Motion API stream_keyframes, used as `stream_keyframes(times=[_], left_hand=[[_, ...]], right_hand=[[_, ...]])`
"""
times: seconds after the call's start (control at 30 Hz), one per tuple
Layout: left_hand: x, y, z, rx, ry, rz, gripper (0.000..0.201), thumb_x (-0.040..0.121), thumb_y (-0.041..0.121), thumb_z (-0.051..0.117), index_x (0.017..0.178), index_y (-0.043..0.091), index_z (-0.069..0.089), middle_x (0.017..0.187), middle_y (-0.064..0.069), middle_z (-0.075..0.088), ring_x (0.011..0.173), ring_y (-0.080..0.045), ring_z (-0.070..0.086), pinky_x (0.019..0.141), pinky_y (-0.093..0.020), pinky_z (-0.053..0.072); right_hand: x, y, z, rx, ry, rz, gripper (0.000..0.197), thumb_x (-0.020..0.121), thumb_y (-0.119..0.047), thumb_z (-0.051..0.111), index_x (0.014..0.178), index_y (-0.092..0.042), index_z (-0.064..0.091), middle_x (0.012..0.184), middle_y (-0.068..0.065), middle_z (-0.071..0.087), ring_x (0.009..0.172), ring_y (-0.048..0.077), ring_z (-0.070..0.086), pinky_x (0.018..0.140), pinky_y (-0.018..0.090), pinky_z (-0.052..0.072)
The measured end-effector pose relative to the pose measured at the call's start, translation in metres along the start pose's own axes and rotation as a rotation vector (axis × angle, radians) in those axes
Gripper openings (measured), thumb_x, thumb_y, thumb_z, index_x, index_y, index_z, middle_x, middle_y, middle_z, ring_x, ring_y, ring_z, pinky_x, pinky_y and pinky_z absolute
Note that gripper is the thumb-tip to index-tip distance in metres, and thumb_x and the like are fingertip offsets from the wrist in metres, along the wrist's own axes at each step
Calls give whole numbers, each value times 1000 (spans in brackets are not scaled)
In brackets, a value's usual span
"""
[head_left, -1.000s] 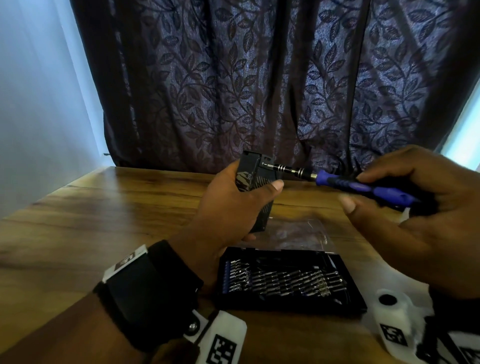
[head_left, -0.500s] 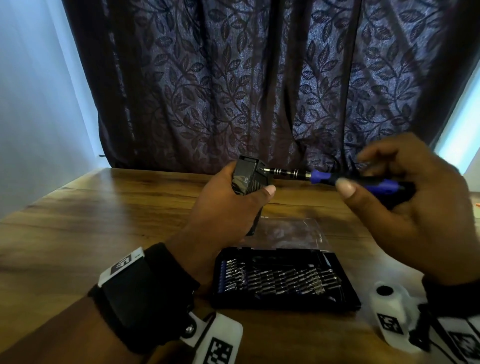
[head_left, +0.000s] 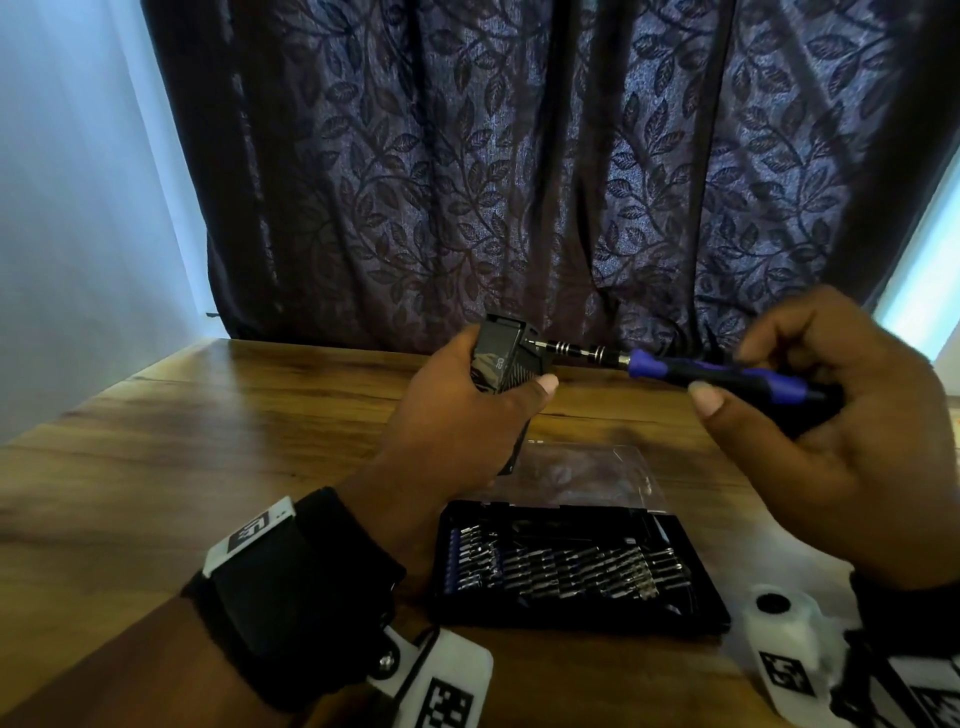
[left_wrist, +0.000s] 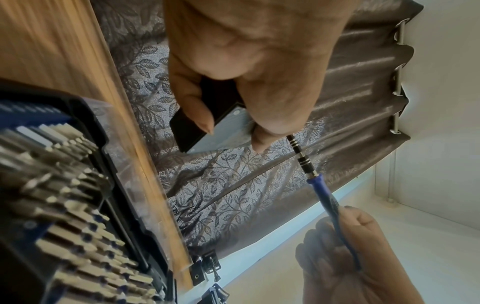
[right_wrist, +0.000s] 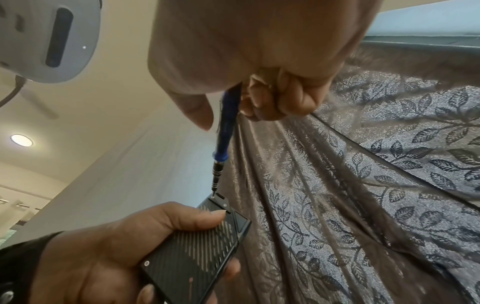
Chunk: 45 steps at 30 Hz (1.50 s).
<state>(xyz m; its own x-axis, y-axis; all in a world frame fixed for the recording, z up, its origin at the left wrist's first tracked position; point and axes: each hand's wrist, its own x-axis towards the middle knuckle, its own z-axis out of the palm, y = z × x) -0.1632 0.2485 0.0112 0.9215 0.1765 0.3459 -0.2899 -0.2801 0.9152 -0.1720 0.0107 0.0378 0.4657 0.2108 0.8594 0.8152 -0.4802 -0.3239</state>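
My left hand (head_left: 467, 410) grips a flat black device (head_left: 501, 358) with a striped, carbon-look face (right_wrist: 197, 253), held upright above the table. My right hand (head_left: 831, 415) holds a blue and black precision screwdriver (head_left: 727, 375) by its handle. The screwdriver's ringed metal shaft (head_left: 576, 351) points left, and its tip sits on a corner screw in the device's top end (right_wrist: 213, 196). In the left wrist view the shaft (left_wrist: 302, 156) passes just behind my left thumb, and the device (left_wrist: 207, 133) shows between my fingers.
An open black bit case (head_left: 571, 566) with several rows of metal bits lies on the wooden table (head_left: 182, 441) below my hands, its clear lid (head_left: 587, 475) folded back. A dark leaf-patterned curtain (head_left: 519, 182) hangs behind the table.
Both hands with the device and screwdriver have stayed together, shifting slightly in the view. My right fingers have moved along the handle as they turn it.
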Motion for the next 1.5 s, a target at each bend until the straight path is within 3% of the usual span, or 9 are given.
stream_keyframes(times=[0.23, 0.4, 0.53, 0.67, 0.87, 1.0, 1.2, 1.33, 1.5], left_hand=[[2, 0, -2, 15, 4, 21, 21, 87, 38, 81, 100, 38, 65, 91, 19, 74, 82, 3, 69, 78, -25, 59], [3, -2, -2, 39, -1, 20, 23, 86, 40, 81, 103, 38, 65, 93, 20, 74, 85, 1, 70, 83, -32, 61], [4, -1, -4, 34, 23, 16, 21, 86, 40, 81, 99, 38, 64, 90, 23, 73, 81, 2, 69, 79, -31, 61], [4, 0, -5, 49, 32, 40, 21, 86, 38, 81, 99, 37, 65, 91, 20, 74, 83, 2, 69, 81, -29, 59], [4, -2, -4, 46, 9, 39, 21, 87, 36, 81, 99, 37, 65, 90, 19, 74, 82, 2, 69, 78, -26, 59], [4, -2, -4, 54, -1, 27, 22, 87, 38, 81, 102, 38, 65, 91, 21, 74, 83, 3, 69, 81, -29, 60], [3, -4, -2, 55, -9, 19, 25, 87, 37, 81, 106, 36, 65, 95, 18, 75, 87, 1, 71, 87, -36, 62], [4, -4, -3, 57, -3, 28, 24, 86, 36, 82, 103, 36, 65, 93, 17, 75, 84, 2, 70, 82, -30, 61], [4, -5, -4, 72, -12, 28, 25, 87, 37, 81, 105, 37, 64, 94, 16, 74, 84, 3, 69, 81, -28, 60]], right_hand=[[2, 1, 2, -101, 29, 7, 43, 101, -39, 57, 66, -13, 56, 52, -4, 44, 53, 14, 48, 46, 12, 27], [1, 6, -1, 13, -19, 12, 26, 89, -43, 63, 89, -17, 60, 65, 0, 54, 54, 21, 50, 50, 19, 37], [2, 4, -1, -55, -82, -1, 25, 85, -41, 67, 79, -18, 60, 61, 2, 53, 51, 9, 49, 48, 6, 30], [2, 7, 0, -26, -102, -6, 38, 95, -44, 59, 70, -16, 61, 53, -1, 49, 50, 11, 48, 46, 9, 28], [1, 10, -1, 32, -109, 12, 22, 83, -40, 72, 90, -23, 60, 77, -3, 61, 57, 15, 55, 51, 13, 37], [0, 6, 1, -30, -46, -6, 19, 89, -43, 65, 83, -25, 64, 60, -3, 57, 56, 3, 54, 51, 6, 33], [3, 14, 1, -29, -67, 5, 51, 102, -46, 50, 63, -14, 57, 55, 6, 52, 52, 20, 50, 49, 34, 37], [2, 10, 0, 47, -84, 9, 24, 85, -46, 67, 86, -22, 61, 75, -2, 61, 56, 13, 54, 51, 14, 38], [2, 9, 0, -53, -58, -20, 34, 91, -43, 64, 73, -14, 64, 58, -3, 57, 56, 12, 53, 49, 8, 32]])
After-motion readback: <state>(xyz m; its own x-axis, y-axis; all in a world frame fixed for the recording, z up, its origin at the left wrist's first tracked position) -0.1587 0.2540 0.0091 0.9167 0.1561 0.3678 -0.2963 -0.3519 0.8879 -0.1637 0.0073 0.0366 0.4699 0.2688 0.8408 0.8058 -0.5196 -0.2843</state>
